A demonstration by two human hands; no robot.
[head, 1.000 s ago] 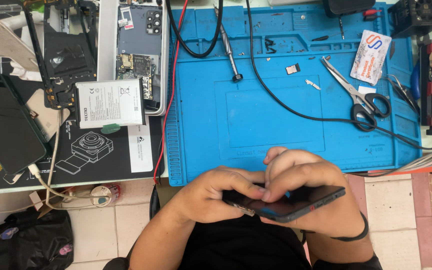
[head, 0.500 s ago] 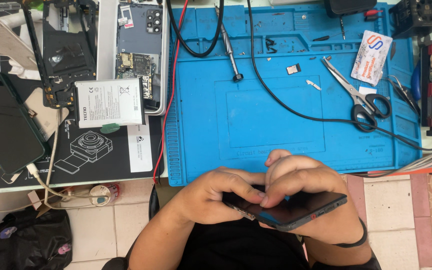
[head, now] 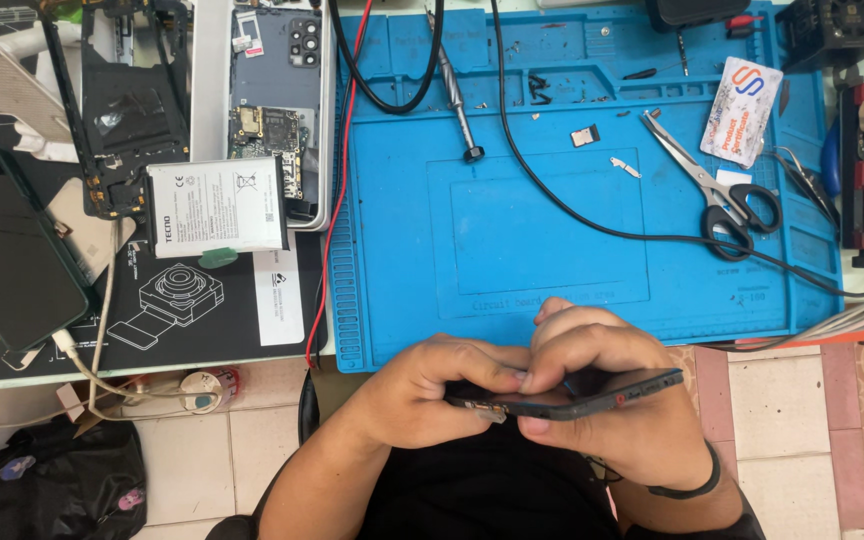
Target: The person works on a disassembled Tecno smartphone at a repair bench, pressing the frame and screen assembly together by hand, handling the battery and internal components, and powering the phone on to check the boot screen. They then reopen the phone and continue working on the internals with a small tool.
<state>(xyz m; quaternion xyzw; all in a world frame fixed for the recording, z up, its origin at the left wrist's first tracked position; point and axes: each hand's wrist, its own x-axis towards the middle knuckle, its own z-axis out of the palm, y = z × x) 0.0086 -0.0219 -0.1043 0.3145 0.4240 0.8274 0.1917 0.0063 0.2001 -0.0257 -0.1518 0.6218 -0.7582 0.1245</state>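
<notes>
At 9 o'clock I see an opened phone with a white battery. Centre-low, left hand pinches the dark phone, right hand clamps it, just below the blue mat. Looks thin, stiff, slick, fragile; grip edges. Scissors at 2 o'clock.
</notes>
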